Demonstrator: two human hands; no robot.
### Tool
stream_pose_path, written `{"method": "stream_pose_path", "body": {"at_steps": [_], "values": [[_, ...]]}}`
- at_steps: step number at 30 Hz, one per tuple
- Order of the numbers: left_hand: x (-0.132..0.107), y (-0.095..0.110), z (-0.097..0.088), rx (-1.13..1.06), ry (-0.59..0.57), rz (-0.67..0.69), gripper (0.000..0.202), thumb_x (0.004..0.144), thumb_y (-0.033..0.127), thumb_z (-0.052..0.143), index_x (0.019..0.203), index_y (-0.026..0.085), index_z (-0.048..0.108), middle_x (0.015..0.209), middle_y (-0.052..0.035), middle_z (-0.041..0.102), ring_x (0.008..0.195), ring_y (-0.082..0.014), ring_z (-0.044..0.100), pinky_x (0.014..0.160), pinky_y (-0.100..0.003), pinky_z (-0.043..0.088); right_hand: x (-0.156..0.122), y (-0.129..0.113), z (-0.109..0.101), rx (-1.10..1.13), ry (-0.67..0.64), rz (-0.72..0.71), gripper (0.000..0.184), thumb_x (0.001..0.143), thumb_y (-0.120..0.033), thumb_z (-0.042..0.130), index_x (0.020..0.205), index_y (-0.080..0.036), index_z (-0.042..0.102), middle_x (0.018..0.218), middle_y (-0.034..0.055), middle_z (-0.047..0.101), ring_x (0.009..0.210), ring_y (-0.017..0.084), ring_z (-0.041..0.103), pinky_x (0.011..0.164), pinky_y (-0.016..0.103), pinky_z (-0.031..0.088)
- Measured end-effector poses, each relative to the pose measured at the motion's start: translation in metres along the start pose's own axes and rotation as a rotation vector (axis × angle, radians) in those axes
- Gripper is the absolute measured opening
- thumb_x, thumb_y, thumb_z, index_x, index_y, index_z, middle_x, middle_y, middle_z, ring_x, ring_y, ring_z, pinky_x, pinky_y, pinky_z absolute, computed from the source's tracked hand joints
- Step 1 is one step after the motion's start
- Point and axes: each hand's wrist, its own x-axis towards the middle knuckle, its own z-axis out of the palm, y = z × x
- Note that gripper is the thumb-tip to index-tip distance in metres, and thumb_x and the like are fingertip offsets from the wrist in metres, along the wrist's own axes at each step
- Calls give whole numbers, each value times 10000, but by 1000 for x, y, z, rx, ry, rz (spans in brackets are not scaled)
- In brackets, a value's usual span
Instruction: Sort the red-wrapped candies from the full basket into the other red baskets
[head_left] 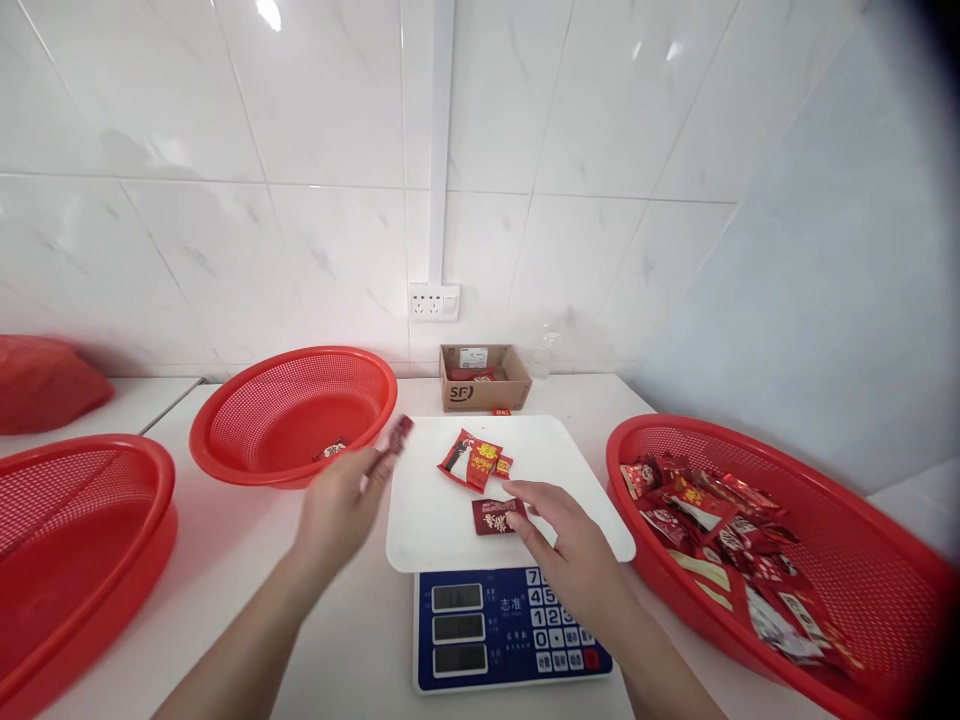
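My left hand [341,505] is closed on a small dark red packet [400,436], held just off the left edge of the scale's white platform [427,535]. Over the platform's right side, my right hand [566,530] has its thumb and fingers apart around the right end of a maroon packet [491,517]. That packet lies on the platform; whether the fingertips grip it is hard to see. Behind it rests a larger red packet [471,460] with yellow print, and a small red packet [503,467] touches its right edge.
A red basket [862,480] of mixed packets stands at the right. Another red basket [292,375], with a packet inside, sits back left; a third basket [75,460] is at far left. Behind the scale is a cardboard box [480,395]. The scale's blue keypad panel [510,660] faces me.
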Motion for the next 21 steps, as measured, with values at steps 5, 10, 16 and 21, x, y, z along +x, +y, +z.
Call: {"method": "stream_pose_path", "body": {"at_steps": [5, 10, 16, 21], "values": [[32, -31, -26, 288, 64, -220, 427, 853, 538, 354, 835, 195, 609, 732, -68, 664, 696, -257, 606, 502, -286, 375, 8, 14, 0, -180, -135, 21, 280, 851, -267, 478, 1073, -179, 625, 1113, 103, 641, 1078, 248, 541, 951, 449, 407], [4, 0, 4, 10, -134, 92, 316, 862, 436, 440, 1010, 219, 616, 965, -55, 679, 912, -224, 607, 755, -317, 464, 14, 13, 4, -178, -267, 86, 249, 784, -177, 542, 1023, -186, 610, 1099, 91, 615, 1075, 257, 515, 945, 447, 377], [-25, 49, 38, -187, -385, 360, 192, 823, 343, 558, 963, 226, 617, 926, -35, 664, 903, -216, 565, 766, -327, 444, 9, -10, 4, 154, -294, -3, 163, 782, -96, 513, 872, -226, 553, 945, 14, 553, 867, 147, 548, 769, 284, 452], [-27, 52, 37, -397, -502, 161, 315, 866, 357, 443, 610, 186, 510, 623, 22, 530, 602, -129, 481, 522, -221, 345, 8, -10, -2, 310, -295, 47, 193, 790, -211, 582, 981, -237, 566, 882, -4, 598, 810, 138, 573, 752, 271, 470]]}}
